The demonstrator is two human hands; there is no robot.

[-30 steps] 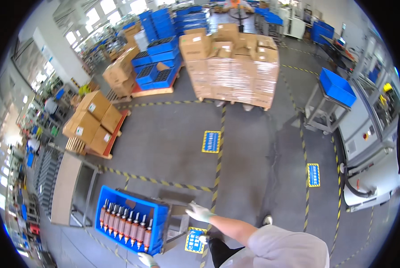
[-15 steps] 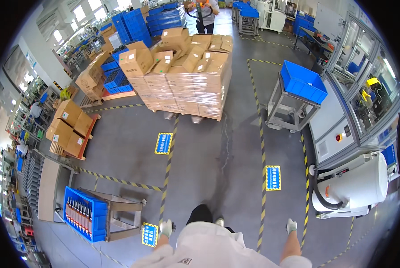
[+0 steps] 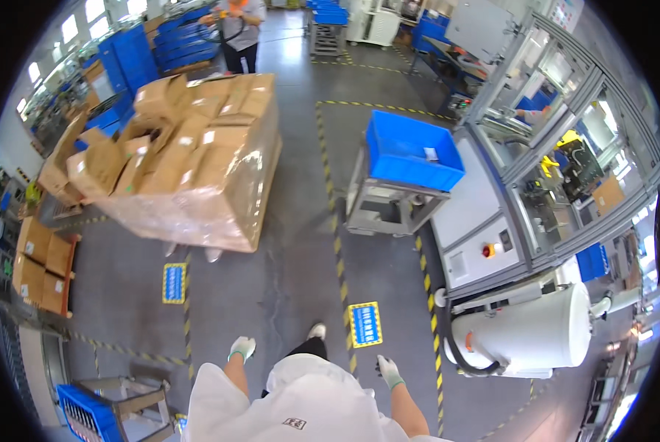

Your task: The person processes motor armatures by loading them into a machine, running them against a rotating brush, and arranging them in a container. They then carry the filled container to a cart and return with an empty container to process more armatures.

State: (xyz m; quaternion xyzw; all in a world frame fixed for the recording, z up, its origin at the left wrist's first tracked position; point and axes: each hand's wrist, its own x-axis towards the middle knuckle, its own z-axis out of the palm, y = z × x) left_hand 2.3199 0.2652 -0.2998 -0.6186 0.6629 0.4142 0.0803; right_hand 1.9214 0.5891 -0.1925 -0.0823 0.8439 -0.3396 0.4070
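Both my hands wear white gloves and swing at my sides above the grey floor. My left hand (image 3: 243, 347) hangs left of my body, loosely open, with nothing visible in it. On the other side, my right hand (image 3: 389, 370) is also empty, its fingers slightly apart, nearest a blue floor sign (image 3: 365, 325) with a striped border. Neither hand touches anything. Ahead on the left stands a pallet load of brown cartons (image 3: 197, 214) wrapped in clear film. Some cartons on top have raised flaps.
Behind the load a person (image 3: 241, 33) grips a dark handle. A blue bin (image 3: 415, 151) sits on a metal trolley (image 3: 378, 210) at right, beside a glass-walled machine (image 3: 485, 214) and white tank (image 3: 525, 331). Another bin (image 3: 90, 412) is lower left. Striped tape (image 3: 337, 250) marks the floor.
The view has turned right and moved forward. The carton load now appears closer and further left; the trolley and machine have shifted toward the middle. Both hands have swung and remain empty.
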